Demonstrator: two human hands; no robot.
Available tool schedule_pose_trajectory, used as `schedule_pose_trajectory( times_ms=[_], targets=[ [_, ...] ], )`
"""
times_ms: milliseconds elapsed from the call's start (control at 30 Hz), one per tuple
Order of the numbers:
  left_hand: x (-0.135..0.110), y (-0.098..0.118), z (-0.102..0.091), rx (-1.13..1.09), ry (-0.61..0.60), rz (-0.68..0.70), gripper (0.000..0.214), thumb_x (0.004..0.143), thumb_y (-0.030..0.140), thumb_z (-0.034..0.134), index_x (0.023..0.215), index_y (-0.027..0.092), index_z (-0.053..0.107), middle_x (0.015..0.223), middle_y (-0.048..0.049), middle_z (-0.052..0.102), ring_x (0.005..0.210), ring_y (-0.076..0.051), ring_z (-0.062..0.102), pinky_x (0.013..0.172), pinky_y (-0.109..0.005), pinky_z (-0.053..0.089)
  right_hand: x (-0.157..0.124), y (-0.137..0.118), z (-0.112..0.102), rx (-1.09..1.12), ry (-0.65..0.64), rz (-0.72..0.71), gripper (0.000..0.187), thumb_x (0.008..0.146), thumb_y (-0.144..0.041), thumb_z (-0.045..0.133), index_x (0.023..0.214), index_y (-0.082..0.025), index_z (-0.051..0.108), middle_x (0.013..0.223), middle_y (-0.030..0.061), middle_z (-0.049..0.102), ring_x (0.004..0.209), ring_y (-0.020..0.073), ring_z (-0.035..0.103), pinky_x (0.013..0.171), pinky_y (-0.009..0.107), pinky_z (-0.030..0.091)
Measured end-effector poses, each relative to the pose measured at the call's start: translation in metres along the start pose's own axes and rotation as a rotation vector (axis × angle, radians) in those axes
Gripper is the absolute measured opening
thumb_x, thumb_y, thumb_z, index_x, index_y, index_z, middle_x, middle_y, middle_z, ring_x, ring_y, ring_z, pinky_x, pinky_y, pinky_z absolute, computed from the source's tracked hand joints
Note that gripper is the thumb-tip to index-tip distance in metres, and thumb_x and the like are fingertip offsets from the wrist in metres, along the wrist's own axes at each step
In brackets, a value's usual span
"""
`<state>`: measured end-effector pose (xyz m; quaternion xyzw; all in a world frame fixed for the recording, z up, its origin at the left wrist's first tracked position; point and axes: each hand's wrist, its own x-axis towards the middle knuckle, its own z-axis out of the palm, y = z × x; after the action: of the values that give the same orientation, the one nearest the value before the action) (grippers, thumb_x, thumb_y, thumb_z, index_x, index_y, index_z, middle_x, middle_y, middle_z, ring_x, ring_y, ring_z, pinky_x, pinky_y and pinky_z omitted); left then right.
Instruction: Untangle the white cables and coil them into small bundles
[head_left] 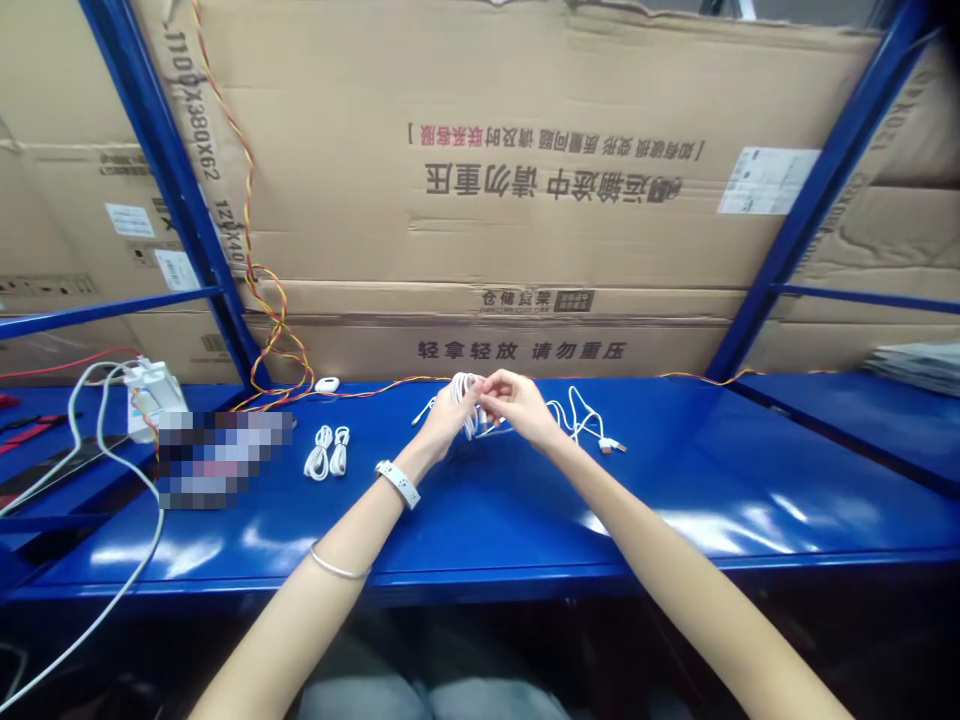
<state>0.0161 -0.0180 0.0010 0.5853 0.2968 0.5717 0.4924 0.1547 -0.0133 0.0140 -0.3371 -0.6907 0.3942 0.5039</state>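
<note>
While both hands meet just above the blue surface (525, 500), the left hand (446, 415) closes its grip around a white cable coil (466, 392), and the right hand (521, 408) pinches that coil's loose end beside it between its fingertips. I judge the winding to be partway done. Two neat bundles (328, 452) lie finished to the left, near the left wrist, while loose white cables (592, 425) lie unwound just right of the hands. Both forearms reach forward and converge, wrists slightly raised, palms turned inward.
</note>
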Motion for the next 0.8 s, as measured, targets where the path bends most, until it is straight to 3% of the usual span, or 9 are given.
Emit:
schedule_pose_trajectory(
  times_ms=[133,267,367,433,533,667,800],
  targets=[
    [0.003,-0.005,0.0,-0.067,0.093,0.066,0.04,0.079,0.055,0.064,0.078,0.016,0.055,0.066,0.0012,0.057,0.055,-0.01,0.054,0.052,-0.021,0.043,-0.003,0.002,0.006,-0.176,-0.008,-0.108,0.016,0.075,-0.034,0.068,0.077,-0.018,0.062,0.064,0.0008,0.065,0.056,0.0162,0.061,0.058,0.029,0.051],
    [0.009,-0.002,-0.01,-0.104,0.194,0.052,0.038,0.083,0.053,0.059,0.077,0.016,0.052,0.066,0.0011,0.057,0.057,-0.009,0.055,0.055,-0.022,0.046,-0.002,-0.007,0.0,-0.323,0.15,-0.205,0.016,0.079,-0.032,0.065,0.083,-0.017,0.068,0.076,0.004,0.068,0.067,0.0167,0.063,0.064,0.029,0.049],
    [0.007,0.003,-0.016,0.005,0.033,-0.023,0.035,0.078,0.047,0.067,0.078,0.017,0.05,0.054,0.0064,0.047,0.047,-0.008,0.046,0.05,-0.021,0.042,-0.001,-0.013,-0.009,-0.396,0.184,-0.272,0.023,0.079,-0.032,0.065,0.095,-0.016,0.069,0.088,0.0053,0.066,0.074,0.0154,0.06,0.067,0.027,0.047],
    [0.003,0.007,-0.017,0.15,-0.136,-0.06,0.031,0.075,0.042,0.07,0.078,0.017,0.052,0.052,0.0062,0.047,0.046,-0.008,0.044,0.047,-0.02,0.038,-0.001,-0.015,-0.013,-0.451,0.078,-0.299,0.028,0.079,-0.031,0.066,0.104,-0.018,0.069,0.093,0.0049,0.064,0.073,0.0135,0.057,0.068,0.027,0.046],
    [-0.002,0.012,-0.013,0.331,-0.33,-0.07,0.027,0.076,0.038,0.068,0.071,0.016,0.053,0.053,0.0033,0.05,0.048,-0.009,0.045,0.047,-0.021,0.035,0.0,-0.016,-0.018,-0.516,-0.074,-0.328,0.023,0.08,-0.03,0.066,0.099,-0.018,0.071,0.091,0.0039,0.063,0.074,0.0129,0.055,0.071,0.027,0.043],
    [-0.004,0.016,-0.01,0.388,-0.414,-0.065,0.024,0.078,0.038,0.064,0.075,0.016,0.057,0.058,0.0007,0.056,0.055,-0.012,0.052,0.053,-0.023,0.04,0.001,-0.016,-0.022,-0.487,-0.074,-0.29,0.017,0.078,-0.031,0.067,0.085,-0.016,0.071,0.085,0.004,0.063,0.074,0.014,0.055,0.068,0.027,0.041],
    [-0.003,0.014,-0.012,0.457,-0.386,-0.122,0.031,0.08,0.047,0.06,0.078,0.017,0.056,0.054,0.0018,0.053,0.048,-0.012,0.048,0.047,-0.024,0.037,0.001,-0.018,-0.026,-0.394,-0.022,-0.191,0.018,0.078,-0.032,0.065,0.082,-0.015,0.068,0.08,0.004,0.065,0.071,0.0146,0.056,0.066,0.027,0.043]
  ],
)
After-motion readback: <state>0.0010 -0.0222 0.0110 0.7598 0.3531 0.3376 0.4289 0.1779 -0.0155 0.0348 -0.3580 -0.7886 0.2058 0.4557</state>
